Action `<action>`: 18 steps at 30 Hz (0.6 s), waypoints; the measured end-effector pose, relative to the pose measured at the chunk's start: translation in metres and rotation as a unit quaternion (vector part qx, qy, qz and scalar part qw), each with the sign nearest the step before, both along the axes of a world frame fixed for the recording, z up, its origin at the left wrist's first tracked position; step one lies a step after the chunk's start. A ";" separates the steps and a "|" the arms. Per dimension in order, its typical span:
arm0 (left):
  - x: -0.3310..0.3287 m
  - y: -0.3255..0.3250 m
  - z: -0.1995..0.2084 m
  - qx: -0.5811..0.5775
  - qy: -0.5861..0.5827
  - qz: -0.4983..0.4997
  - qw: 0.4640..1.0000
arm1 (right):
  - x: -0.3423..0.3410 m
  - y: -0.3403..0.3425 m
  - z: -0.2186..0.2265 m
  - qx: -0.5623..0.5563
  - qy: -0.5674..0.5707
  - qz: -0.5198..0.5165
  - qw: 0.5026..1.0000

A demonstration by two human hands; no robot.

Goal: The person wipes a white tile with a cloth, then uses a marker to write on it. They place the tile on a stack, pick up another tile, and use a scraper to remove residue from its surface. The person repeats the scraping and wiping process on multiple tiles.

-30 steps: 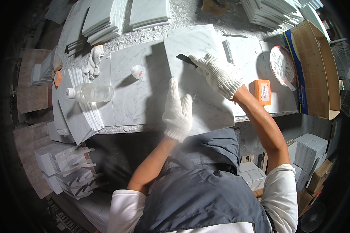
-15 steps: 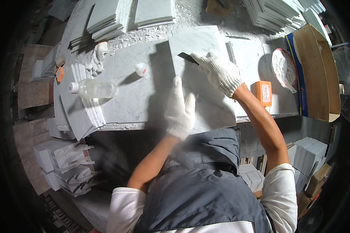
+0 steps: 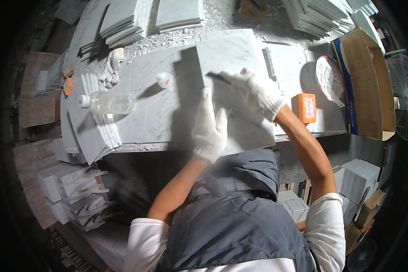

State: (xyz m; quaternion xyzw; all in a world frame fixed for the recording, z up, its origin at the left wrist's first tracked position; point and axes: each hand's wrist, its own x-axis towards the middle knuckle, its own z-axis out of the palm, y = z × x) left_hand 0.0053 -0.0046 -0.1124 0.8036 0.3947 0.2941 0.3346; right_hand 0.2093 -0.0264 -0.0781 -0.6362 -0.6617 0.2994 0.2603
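Observation:
A white, grey-veined marble tile [image 3: 231,50] lies in front of me on the bench, its near edge close to my apron. My gloved left hand [image 3: 208,124] rests along the tile's left side, fingers stretched out and thumb apart, gripping nothing. In a white knit glove, my right hand [image 3: 254,90] is closed on a dark flat scraper blade [image 3: 218,77] over the tile's middle. The blade looks narrow and slightly blurred, and the fingers hide its rear end. Left of the tile, a small white-capped bottle [image 3: 163,80] stands on another marble slab [image 3: 152,111].
A clear plastic bottle [image 3: 111,103] lies across thin tiles at left, near a crumpled glove [image 3: 114,63]. To the right are an orange block [image 3: 306,108], a round dish of white paste [image 3: 328,77] and an opened cardboard box [image 3: 367,86]. Tile stacks [image 3: 124,20] line the back.
The scraper blade has tipped and now shows a thinner face. My right hand has shifted slightly toward me and to the right; my left hand stays in place.

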 end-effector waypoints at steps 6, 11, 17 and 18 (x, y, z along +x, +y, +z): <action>0.000 -0.001 0.004 -0.030 0.008 0.009 0.999 | 0.020 0.015 -0.013 0.097 -0.080 -0.049 0.991; 0.000 -0.001 0.003 -0.020 0.020 0.011 1.000 | 0.035 0.019 -0.017 0.077 -0.103 0.064 0.990; 0.000 -0.001 0.002 -0.037 0.008 0.006 0.999 | 0.038 0.025 -0.022 0.054 -0.073 0.075 0.993; 0.000 0.000 0.002 -0.048 0.009 0.006 0.999 | 0.038 0.028 -0.024 0.091 0.014 0.090 0.992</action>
